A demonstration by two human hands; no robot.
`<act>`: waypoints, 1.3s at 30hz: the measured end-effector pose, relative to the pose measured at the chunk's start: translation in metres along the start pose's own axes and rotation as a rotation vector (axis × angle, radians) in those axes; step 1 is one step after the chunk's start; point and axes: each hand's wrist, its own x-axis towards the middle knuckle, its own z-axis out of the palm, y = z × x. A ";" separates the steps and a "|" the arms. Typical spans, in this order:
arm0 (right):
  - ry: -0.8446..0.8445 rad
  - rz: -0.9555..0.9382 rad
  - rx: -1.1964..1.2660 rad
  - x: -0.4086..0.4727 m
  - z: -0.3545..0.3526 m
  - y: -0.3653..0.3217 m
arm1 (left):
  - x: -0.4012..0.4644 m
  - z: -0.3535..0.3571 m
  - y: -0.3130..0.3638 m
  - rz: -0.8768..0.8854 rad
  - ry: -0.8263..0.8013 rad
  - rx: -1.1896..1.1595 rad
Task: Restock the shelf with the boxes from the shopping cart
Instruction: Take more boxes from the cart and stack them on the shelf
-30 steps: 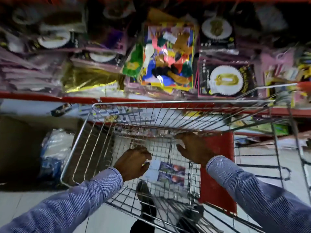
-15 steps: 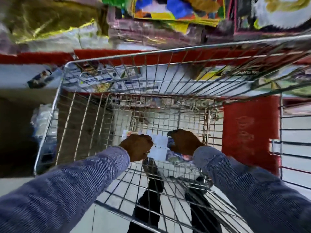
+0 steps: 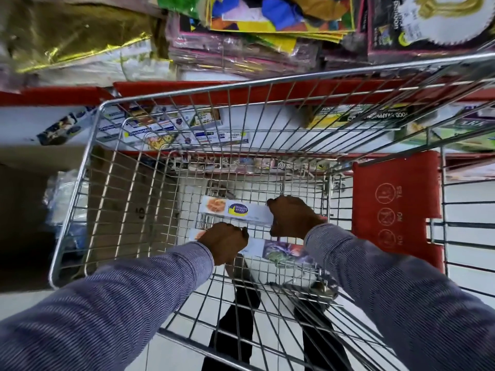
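Observation:
Two long white wrap boxes lie at the bottom of the wire shopping cart point(image 3: 88, 162). The far box point(image 3: 235, 211) shows a food picture and a blue and yellow logo; my right hand point(image 3: 292, 216) is closed on its right end. The near box point(image 3: 278, 250) has a purple and red picture on its right part; my left hand point(image 3: 223, 241) is closed over its left part. Beyond the cart, a red-edged shelf point(image 3: 187, 88) holds a row of similar white boxes point(image 3: 171, 129) on its lower level.
The cart's red child-seat flap point(image 3: 396, 204) stands at the right. Party goods in gold foil point(image 3: 67, 36) and colourful packets point(image 3: 281, 17) fill the upper shelf. A brown carton point(image 3: 24, 210) and a plastic bag point(image 3: 64, 199) sit on the floor at the left. My legs show under the cart.
My head tilted down and both hands reached deeper into the cart. They went from its rim down onto the two boxes and closed on them.

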 end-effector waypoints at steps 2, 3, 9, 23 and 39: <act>0.042 0.009 -0.015 -0.005 -0.014 0.004 | 0.003 0.001 0.002 -0.020 -0.013 -0.093; 0.066 0.007 -0.017 -0.009 -0.022 0.005 | 0.004 0.001 0.001 -0.036 -0.011 -0.138; 0.195 -0.061 -0.091 -0.047 -0.099 0.004 | -0.014 -0.038 -0.012 -0.068 0.138 -0.320; 0.606 -0.180 -0.414 -0.208 -0.396 -0.054 | -0.223 -0.300 -0.030 -0.249 0.789 -0.208; 0.820 -0.004 -0.361 -0.273 -0.611 -0.044 | -0.302 -0.495 -0.047 -0.366 0.953 -0.038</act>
